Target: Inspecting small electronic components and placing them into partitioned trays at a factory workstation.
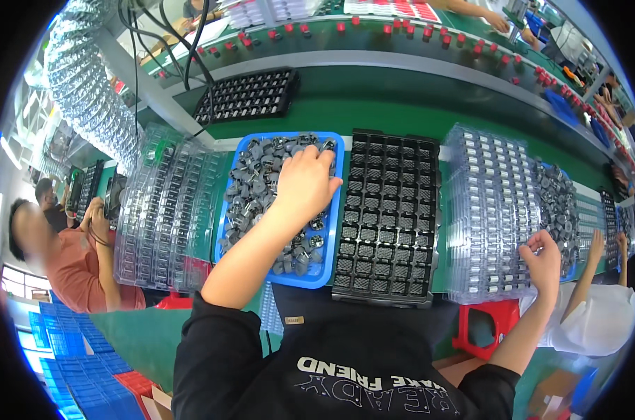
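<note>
My left hand [307, 180] reaches over a blue basket [338, 210] filled with small grey parts with metal pins [251, 175]. Its fingertips dip among the parts near the far right corner, and the thumb stands apart toward the rim. At the right, my right hand [543, 262] is at the edge of a stack of clear plastic trays [492, 210] with rows of small silver cylinders. Its thumb and fingers are drawn together; anything between them is too small to make out. A black compartment tray [387, 217] lies between basket and stack, its pockets showing no grey parts.
More clear trays [167, 210] are stacked at the left. A filled black tray [247, 94] lies on the green bench beyond. Another pile of grey parts [556, 203] lies right of the stack. Co-workers sit on both sides, and red pieces [387, 29] line the far conveyor.
</note>
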